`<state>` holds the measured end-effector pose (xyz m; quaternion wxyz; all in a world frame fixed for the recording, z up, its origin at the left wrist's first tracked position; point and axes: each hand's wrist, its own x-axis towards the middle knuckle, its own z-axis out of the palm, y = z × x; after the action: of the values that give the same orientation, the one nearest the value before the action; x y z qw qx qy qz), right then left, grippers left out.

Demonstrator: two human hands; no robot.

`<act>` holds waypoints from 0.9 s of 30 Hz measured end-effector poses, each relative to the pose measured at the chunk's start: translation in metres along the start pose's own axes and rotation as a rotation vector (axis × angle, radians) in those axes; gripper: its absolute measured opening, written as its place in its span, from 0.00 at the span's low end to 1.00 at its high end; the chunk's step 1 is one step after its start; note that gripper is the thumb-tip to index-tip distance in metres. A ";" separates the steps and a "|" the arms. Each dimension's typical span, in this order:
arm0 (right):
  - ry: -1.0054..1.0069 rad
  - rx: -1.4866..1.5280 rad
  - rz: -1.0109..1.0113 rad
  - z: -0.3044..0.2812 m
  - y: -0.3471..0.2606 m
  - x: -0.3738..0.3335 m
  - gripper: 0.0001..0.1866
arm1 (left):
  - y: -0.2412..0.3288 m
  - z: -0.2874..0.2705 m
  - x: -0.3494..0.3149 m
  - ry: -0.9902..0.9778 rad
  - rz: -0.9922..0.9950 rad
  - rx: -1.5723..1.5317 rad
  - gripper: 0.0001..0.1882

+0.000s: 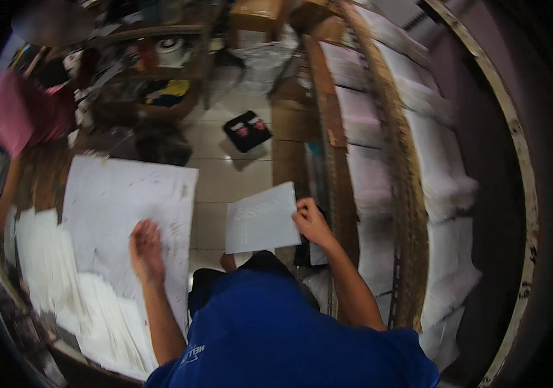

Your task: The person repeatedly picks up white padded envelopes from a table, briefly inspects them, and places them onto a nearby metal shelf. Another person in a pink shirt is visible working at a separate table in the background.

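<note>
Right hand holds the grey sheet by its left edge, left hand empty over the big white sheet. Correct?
Wrong edge: the head view shows the right hand holding the grey sheet by its right edge. The left hand is empty over the big white sheet.

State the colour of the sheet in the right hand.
The sheet is pale grey with whitish markings; head view.

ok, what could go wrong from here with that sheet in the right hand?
1. Slip or bend: the right hand pinches the pale grey sheet at one edge only, so it might sag or drop to the tiled floor.
2. No second support: the left hand is open and away from that sheet, so it may not steady it in time.
3. Disturbed pile: the left forearm is close to the loose white pieces and could nudge them.
</note>
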<state>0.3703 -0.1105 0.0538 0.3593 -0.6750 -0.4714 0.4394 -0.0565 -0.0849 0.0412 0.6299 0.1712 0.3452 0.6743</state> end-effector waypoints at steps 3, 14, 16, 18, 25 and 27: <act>0.231 -0.136 -0.058 -0.040 0.042 0.049 0.12 | 0.014 0.004 -0.005 0.196 0.044 0.222 0.20; 1.011 0.190 0.313 -0.209 0.136 0.094 0.14 | 0.027 -0.011 -0.040 0.431 0.123 0.338 0.16; 1.017 0.142 0.427 -0.245 0.192 0.094 0.15 | 0.029 -0.004 -0.041 0.441 0.107 0.335 0.16; 0.966 0.063 0.559 -0.281 0.240 0.091 0.16 | 0.028 -0.006 -0.039 0.437 0.098 0.365 0.16; 1.121 -0.097 0.704 -0.264 0.272 0.094 0.16 | 0.027 -0.001 -0.045 0.442 0.111 0.425 0.15; 1.078 0.012 0.637 -0.313 0.300 0.084 0.16 | 0.025 -0.008 -0.039 0.403 0.081 0.452 0.15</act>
<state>0.7727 -0.1415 -0.1256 0.4017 -0.9072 0.0026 0.1253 -0.0747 -0.1242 0.0608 0.4674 0.1834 0.5974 0.6254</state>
